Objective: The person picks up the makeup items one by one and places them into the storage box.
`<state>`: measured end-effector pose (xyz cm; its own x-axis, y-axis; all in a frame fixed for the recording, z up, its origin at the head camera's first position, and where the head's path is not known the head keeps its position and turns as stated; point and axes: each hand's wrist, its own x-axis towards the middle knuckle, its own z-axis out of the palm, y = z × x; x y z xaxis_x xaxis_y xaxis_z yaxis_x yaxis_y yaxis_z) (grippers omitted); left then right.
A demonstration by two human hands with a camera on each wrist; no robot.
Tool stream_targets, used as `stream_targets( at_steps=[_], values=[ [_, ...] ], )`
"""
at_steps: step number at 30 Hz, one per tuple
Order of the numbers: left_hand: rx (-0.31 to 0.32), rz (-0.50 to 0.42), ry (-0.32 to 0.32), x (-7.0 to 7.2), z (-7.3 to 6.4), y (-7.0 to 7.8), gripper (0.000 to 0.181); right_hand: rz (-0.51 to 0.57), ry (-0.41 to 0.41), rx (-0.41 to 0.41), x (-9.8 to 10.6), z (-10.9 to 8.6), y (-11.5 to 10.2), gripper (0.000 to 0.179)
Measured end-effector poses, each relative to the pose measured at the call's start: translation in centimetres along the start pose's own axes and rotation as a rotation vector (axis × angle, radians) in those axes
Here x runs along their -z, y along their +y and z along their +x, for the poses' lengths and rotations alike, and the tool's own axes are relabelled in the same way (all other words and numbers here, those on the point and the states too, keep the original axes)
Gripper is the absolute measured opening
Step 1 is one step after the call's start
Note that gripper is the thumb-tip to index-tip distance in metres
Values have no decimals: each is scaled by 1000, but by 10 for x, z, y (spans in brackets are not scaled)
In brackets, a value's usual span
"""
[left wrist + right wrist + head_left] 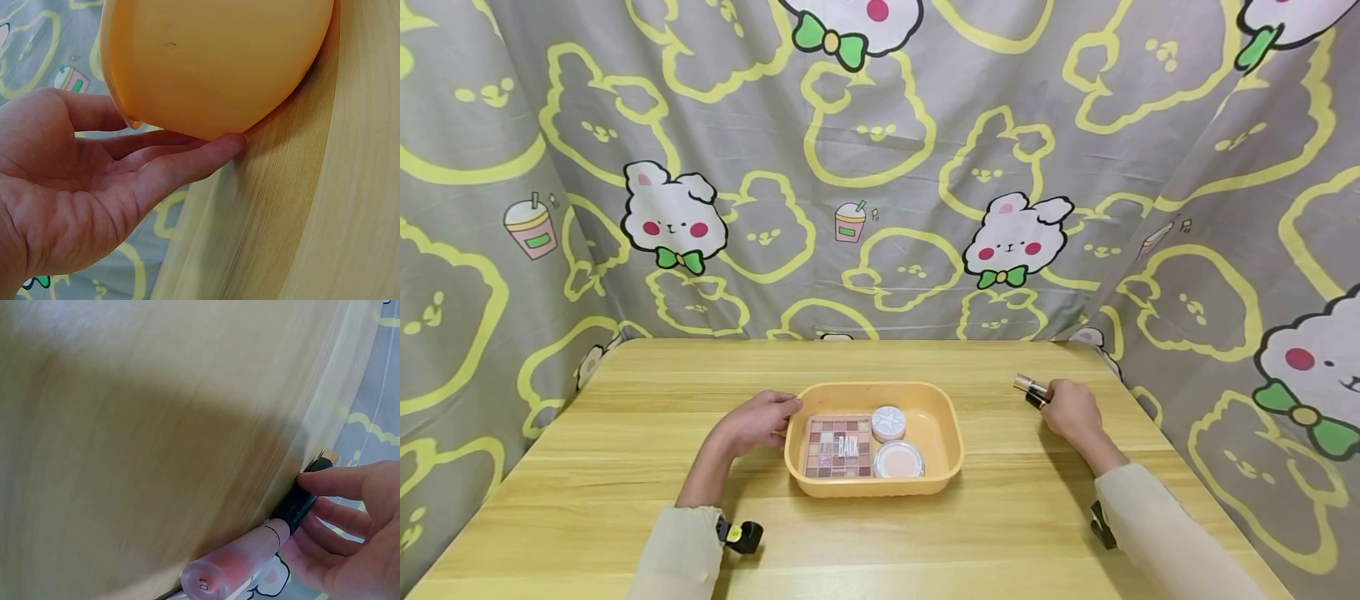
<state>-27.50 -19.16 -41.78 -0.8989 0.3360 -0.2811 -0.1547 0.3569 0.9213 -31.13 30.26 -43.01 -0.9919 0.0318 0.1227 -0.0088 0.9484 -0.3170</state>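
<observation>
A light orange plastic basket (951, 454) stands on the table. Inside are an eyeshadow palette (838, 447), a small round white jar (888, 422) and a round compact (898, 460) with a clear lid. At the basket's left end, my left hand (762, 421) grips the wall, one digit at the rim and others low against the outside. To the right of the basket, my right hand (1073, 408) holds a lip gloss tube (234, 565), fingers around its black cap (294, 503). The tube is pinkish and clear, marked 01 at its end. The palm hides part of the cap.
The wooden table (985, 533) reaches back to a grey curtain (910, 275) printed with rabbits and yellow outlines, which hangs on the left, back and right sides. A black wrist camera (741, 536) sits on the left sleeve.
</observation>
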Motion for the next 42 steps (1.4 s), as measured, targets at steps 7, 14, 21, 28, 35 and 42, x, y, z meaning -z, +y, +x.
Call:
stream_targets(
  at_steps=[7,14,21,28,35,42],
  values=[
    [-9,-2,-13,0,-2,0,53,8,9,5,-1,-1,1,8],
    [-7,-4,-7,0,-1,0,52,18,17,0,0,-1,3,8],
    [-8,15,-4,1,-1,0,53,24,24,9,3,-1,-3,9],
    [-1,16,3,0,-1,0,53,31,24,-2,5,-3,-11,10],
    [14,8,27,0,2,0,52,47,25,3,5,-3,-16,15],
    [16,6,29,0,2,-1,53,47,65,40,3,-3,-23,29]
  ],
)
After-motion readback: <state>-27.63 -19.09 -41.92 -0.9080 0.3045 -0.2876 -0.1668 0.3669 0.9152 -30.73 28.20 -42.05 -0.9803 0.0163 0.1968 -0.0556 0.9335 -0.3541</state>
